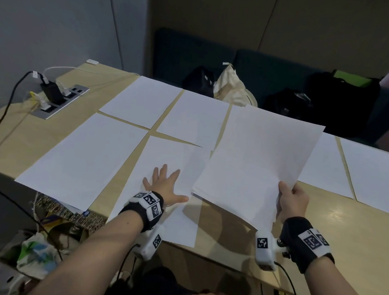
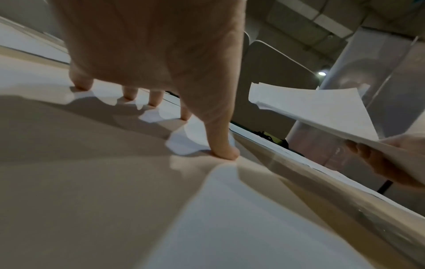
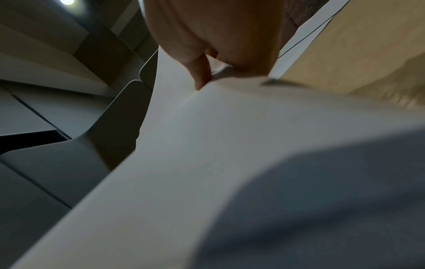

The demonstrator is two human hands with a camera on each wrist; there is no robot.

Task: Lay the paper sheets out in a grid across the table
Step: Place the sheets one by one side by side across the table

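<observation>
White sheets lie in rows on the wooden table (image 1: 349, 227): two at the back left (image 1: 143, 101) (image 1: 194, 118), one at the front left (image 1: 84, 158), two at the right (image 1: 321, 165) (image 1: 375, 176). My left hand (image 1: 163, 186) presses flat, fingers spread, on a sheet (image 1: 165, 159) at the front middle; its fingertips (image 2: 224, 151) touch the paper. That sheet overhangs the table's near edge. My right hand (image 1: 291, 200) grips the near right corner of a stack of sheets (image 1: 257, 161) held above the table, thumb (image 3: 202, 74) on top.
A power socket panel (image 1: 58, 98) with plugs and cables sits at the table's back left. Dark bags (image 1: 339, 100) and a cream cloth bag (image 1: 232, 87) lie on the bench behind. Clutter and a patterned bag (image 1: 69, 212) lie below the table's left edge.
</observation>
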